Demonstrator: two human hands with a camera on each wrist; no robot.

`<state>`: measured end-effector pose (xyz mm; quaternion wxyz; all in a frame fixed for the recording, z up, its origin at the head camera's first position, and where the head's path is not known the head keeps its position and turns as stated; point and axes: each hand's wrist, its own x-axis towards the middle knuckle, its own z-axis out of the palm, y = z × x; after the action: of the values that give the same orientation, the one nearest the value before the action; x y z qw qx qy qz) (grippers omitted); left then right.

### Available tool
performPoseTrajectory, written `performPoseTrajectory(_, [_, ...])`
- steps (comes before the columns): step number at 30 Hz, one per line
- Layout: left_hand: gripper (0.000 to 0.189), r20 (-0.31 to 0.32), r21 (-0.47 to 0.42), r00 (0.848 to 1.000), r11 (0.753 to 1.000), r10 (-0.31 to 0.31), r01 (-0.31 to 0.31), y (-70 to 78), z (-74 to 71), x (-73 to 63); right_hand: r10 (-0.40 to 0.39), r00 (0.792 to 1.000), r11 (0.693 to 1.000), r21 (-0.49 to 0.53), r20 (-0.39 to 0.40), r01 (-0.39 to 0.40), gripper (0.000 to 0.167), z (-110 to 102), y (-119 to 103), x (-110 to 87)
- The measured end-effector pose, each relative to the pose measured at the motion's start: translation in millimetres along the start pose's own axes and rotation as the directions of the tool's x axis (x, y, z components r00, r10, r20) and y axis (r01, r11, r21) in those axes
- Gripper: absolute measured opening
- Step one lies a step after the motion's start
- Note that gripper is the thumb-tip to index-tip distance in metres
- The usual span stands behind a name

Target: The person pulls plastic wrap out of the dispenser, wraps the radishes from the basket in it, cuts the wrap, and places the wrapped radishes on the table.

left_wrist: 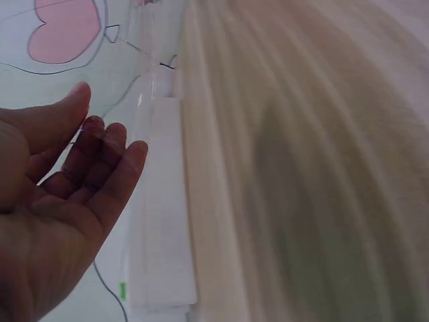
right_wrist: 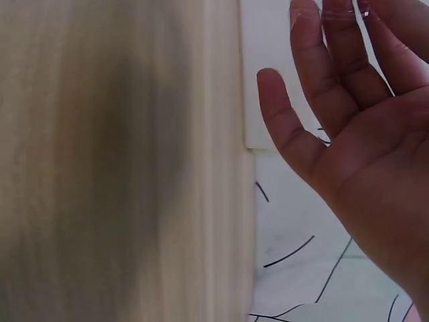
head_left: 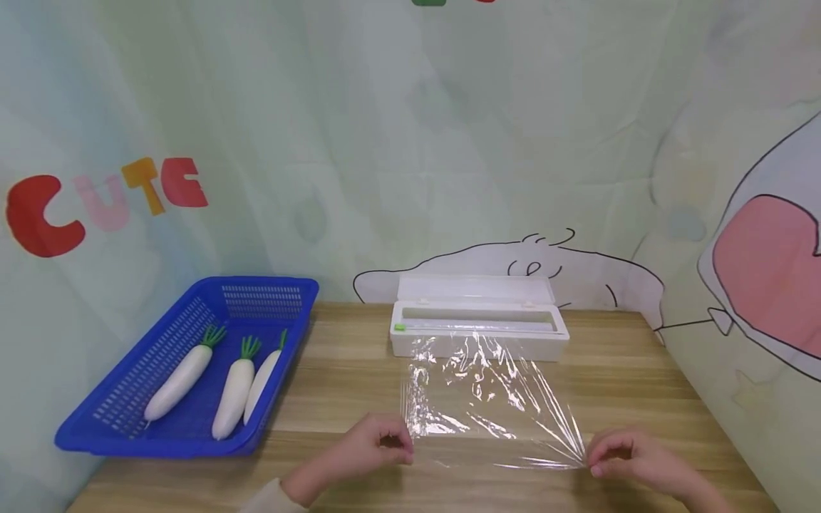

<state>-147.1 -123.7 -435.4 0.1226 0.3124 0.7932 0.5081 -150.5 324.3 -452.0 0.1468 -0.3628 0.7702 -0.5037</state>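
Observation:
A sheet of clear plastic wrap (head_left: 474, 406) stretches from a white wrap dispenser box (head_left: 477, 347) toward the front of the table. My left hand (head_left: 378, 445) pinches its near left corner between thumb and fingers. At the near right corner my right hand (head_left: 631, 463) does the same, and creases fan out from that grip. The box lid (head_left: 474, 289) stands up at the back, and a small green cutter slider (head_left: 400, 327) sits at the left of the box. In the left wrist view, the thumb and index finger of the left hand (left_wrist: 74, 168) meet at the film's edge.
To the left stands a blue plastic basket (head_left: 154, 447) holding three white radishes (head_left: 234, 399) with green tops. The wooden table (head_left: 346, 370) ends at a printed curtain (head_left: 359, 142) behind and at both sides.

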Motion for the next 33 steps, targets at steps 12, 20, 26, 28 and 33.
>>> performPoseTrajectory(12, [0.005, 0.103, 0.201, 0.994, 0.979, -0.035, 0.014, -27.9, 6.1, -3.3, 0.029, 0.999, 0.995, -0.096, -0.016, -0.03, 0.008, 18, 21, 15.5])
performPoseTrajectory(20, [0.007, 0.122, 0.284, 0.992, 0.959, -0.026, -0.01, -33.5, 10.1, -0.1, 0.166, 0.986, 0.976, -0.136, -0.034, -0.169, 0.004, 27, 19, 17.7])
performPoseTrajectory(26, [0.007, 0.146, 0.374, 0.988, 0.928, -0.056, -0.003, -31.2, 14.5, 3.5, 0.189, 0.982, 0.97, -0.149, -0.032, -0.191, 0.005, 32, 18, 16.6])
performPoseTrajectory(28, [0.008, 0.172, 0.42, 0.982, 0.907, -0.075, -0.005, -28.9, 16.0, 4.9, 0.216, 0.976, 0.967, -0.134, -0.03, -0.218, 0.007, 33, 17, 16.7])
performPoseTrajectory(33, [0.01, 0.242, 0.532, 0.967, 0.845, -0.082, -0.062, -25.5, 18.4, 5.8, 0.249, 0.968, 0.961, -0.119, -0.029, -0.251, 0.008, 33, 18, 16.5])
